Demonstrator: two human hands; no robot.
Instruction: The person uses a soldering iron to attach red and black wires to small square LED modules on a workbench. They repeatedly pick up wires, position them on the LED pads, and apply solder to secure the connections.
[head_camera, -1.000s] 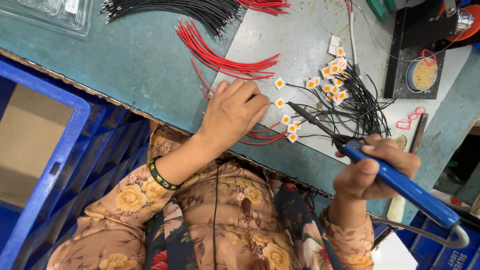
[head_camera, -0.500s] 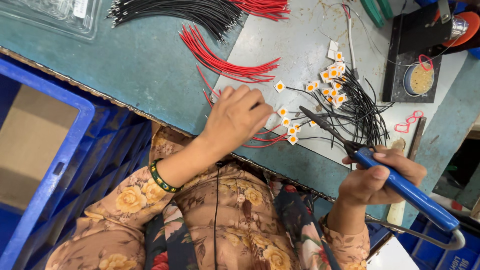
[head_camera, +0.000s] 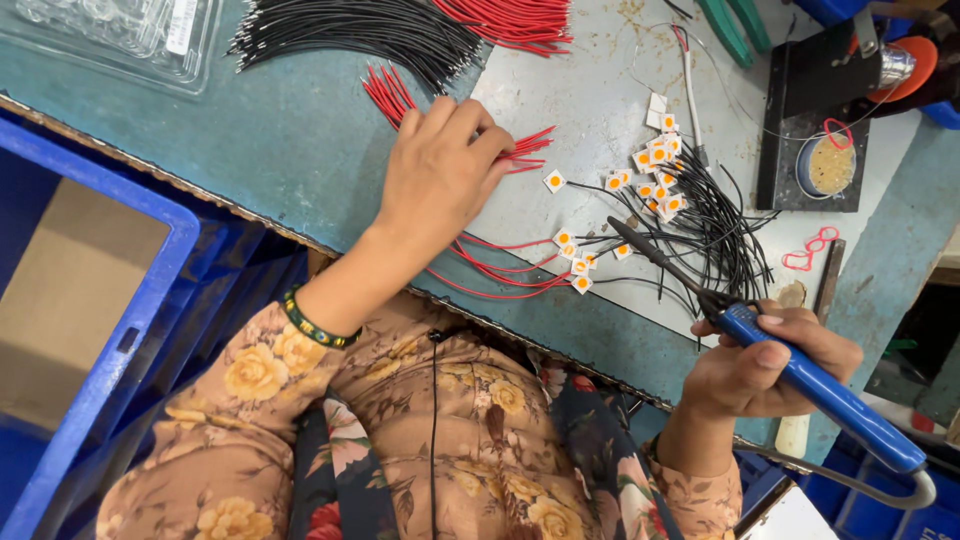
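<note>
Red wires (head_camera: 400, 100) near table's far edge, thin and limp, best pinched mid-length: my left hand (head_camera: 440, 175) rests on them, grip unclear; right hand (head_camera: 760, 365) clasps soldering iron (head_camera: 800, 380).

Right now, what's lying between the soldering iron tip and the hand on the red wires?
In the head view, small white squares with orange centres, some on thin black leads, lie between the soldering iron tip and the left hand on the red wires.

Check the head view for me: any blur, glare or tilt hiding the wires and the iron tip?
Head view: sharp and evenly lit; left hand on the red wires, soldering iron in the right hand all crisp; mild glare on the clear plastic tray; bench edge runs tilted.
</note>
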